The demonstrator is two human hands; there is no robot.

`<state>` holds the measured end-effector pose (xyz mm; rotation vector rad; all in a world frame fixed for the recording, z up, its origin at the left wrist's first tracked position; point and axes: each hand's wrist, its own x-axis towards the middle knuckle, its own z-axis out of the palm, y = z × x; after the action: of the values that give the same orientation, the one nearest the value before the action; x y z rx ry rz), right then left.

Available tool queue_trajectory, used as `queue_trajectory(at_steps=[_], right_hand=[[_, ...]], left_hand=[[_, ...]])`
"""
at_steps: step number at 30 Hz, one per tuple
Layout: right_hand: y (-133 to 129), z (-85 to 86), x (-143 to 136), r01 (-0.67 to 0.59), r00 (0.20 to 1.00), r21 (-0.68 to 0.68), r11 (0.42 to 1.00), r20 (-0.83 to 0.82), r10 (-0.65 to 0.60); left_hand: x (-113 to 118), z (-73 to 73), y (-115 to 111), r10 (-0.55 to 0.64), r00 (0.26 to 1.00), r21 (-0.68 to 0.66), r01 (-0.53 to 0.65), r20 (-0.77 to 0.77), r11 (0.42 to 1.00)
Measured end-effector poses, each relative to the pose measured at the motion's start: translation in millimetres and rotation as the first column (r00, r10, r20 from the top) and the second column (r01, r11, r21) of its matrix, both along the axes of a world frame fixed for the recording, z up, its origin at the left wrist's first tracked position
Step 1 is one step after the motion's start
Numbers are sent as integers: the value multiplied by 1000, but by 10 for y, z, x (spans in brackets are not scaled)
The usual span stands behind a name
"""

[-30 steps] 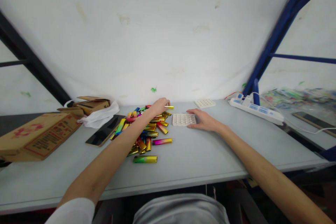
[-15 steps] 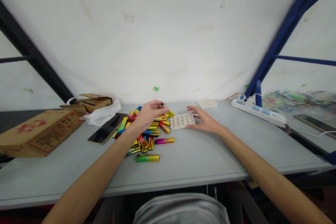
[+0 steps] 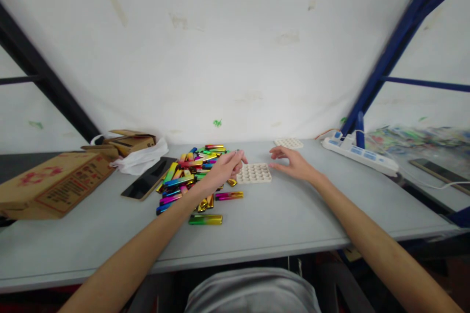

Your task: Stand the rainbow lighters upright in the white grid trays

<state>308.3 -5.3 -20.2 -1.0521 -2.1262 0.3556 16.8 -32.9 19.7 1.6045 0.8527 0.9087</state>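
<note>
My left hand (image 3: 229,167) is closed at the left edge of a white tray (image 3: 257,173) with a grid of pockets. Its fingers are curled round what appears to be a lighter, though only a small dark end shows above them. Several shiny, multicoloured lighters (image 3: 179,181) lie heaped under and beside my left wrist. A pink-and-gold lighter (image 3: 229,196) and a green-and-gold lighter (image 3: 205,220) lie apart, nearer the front edge. Just right of the tray, my right hand (image 3: 293,164) is open with fingers apart, holding nothing.
Against the wall lies a second white tray (image 3: 289,143). A phone (image 3: 147,181), a white plastic bag (image 3: 141,156) and a cardboard box (image 3: 55,183) are on the left. At right sits a power strip (image 3: 360,155) with cables, beside a blue metal post (image 3: 385,54).
My right hand has let go of the tray and moved slightly right. My left hand has shifted right and down to the tray's edge, uncovering more of the heap.
</note>
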Motion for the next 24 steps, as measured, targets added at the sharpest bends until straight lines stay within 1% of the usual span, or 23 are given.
queue_trajectory(at_steps=[1, 3, 5, 7, 10, 14, 17, 20, 22, 24], right_hand=[[0, 5, -12, -1, 1000, 9, 1000, -23, 1], [-15, 27, -64, -26, 999, 10, 1000, -24, 26], [-42, 55, -125, -57, 998, -11, 998, 8, 57], [-64, 65, -167, -65, 996, -41, 997, 62, 67], [-65, 27, -179, -55, 987, -64, 996, 148, 64], [-30, -51, -162, -65, 978, -85, 994, 195, 80], [-16, -66, -165, -67, 969, -105, 992, 231, 90], [-9, -55, -164, -78, 956, -119, 990, 274, 108], [-1, -48, -157, -81, 951, -123, 989, 287, 114], [8, -44, -148, -89, 948, -125, 988, 292, 122]], left_hand=[[10, -12, 2, 54, 997, 79, -49, -62, 996], [19, -29, 1, 178, 970, 233, -138, -163, 963], [19, -41, -3, 268, 938, 329, -187, -222, 926], [15, -57, -4, 308, 917, 381, -198, -254, 903], [6, -87, 6, 325, 904, 440, -181, -278, 879], [3, -99, 7, 324, 902, 457, -169, -287, 874], [4, -81, -10, 316, 909, 460, -166, -271, 872], [2, -78, -14, 274, 922, 429, -138, -272, 893], [-1, -95, -1, 240, 932, 385, -123, -271, 914], [-5, -126, 21, 231, 937, 364, -125, -262, 923]])
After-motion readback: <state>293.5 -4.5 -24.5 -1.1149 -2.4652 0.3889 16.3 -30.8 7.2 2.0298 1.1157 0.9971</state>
